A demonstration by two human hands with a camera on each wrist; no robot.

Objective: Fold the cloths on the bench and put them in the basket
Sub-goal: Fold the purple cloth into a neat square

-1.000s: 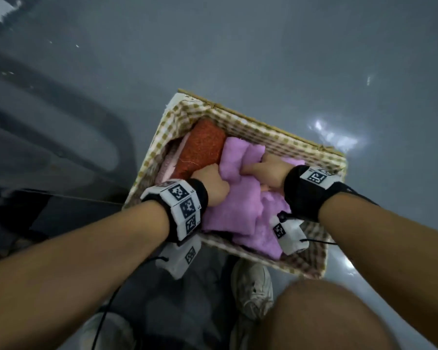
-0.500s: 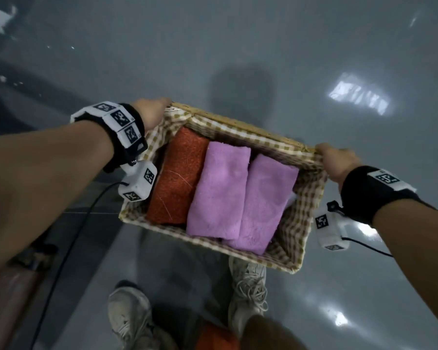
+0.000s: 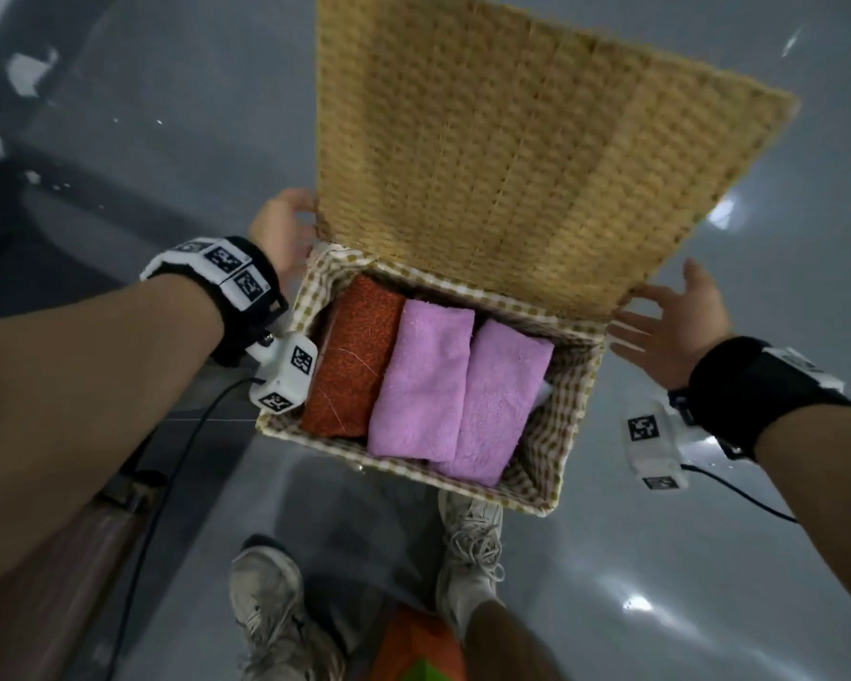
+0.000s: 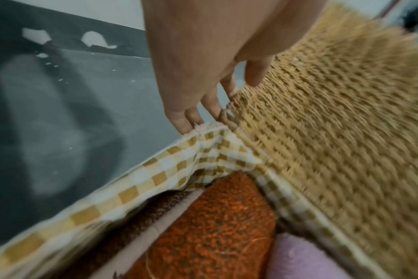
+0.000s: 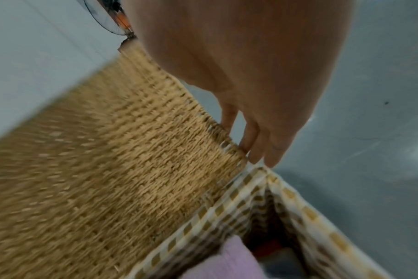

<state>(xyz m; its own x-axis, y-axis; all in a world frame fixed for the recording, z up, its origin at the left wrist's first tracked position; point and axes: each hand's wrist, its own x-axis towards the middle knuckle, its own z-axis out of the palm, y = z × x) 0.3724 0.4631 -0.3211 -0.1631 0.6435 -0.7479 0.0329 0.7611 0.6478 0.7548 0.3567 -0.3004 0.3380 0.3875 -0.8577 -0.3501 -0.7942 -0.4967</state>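
A wicker basket [image 3: 413, 466] with a checked liner stands on the floor. In it lie a folded orange cloth [image 3: 355, 356] and two folded pink cloths [image 3: 423, 380] [image 3: 497, 400] side by side. The woven lid [image 3: 512, 140] stands raised at the far rim. My left hand [image 3: 281, 228] lies along the lid's left edge with straight fingers, thumb tip on its front [image 4: 255, 79]. My right hand [image 3: 669, 321] touches the lid's lower right corner, fingers spread and straight [image 5: 251, 147]. The orange cloth [image 4: 215, 226] fills the basket's left corner.
The basket sits on a glossy grey floor [image 3: 708, 557]. My two shoes [image 3: 266, 607] [image 3: 472, 543] stand just in front of it. An orange and green item [image 3: 413, 651] lies at the bottom edge. A brown surface [image 3: 45, 582] runs along the lower left.
A second ago both hands pressed a pink cloth into the basket. They then moved to its far corners, and the lid has now swung up from behind the basket.
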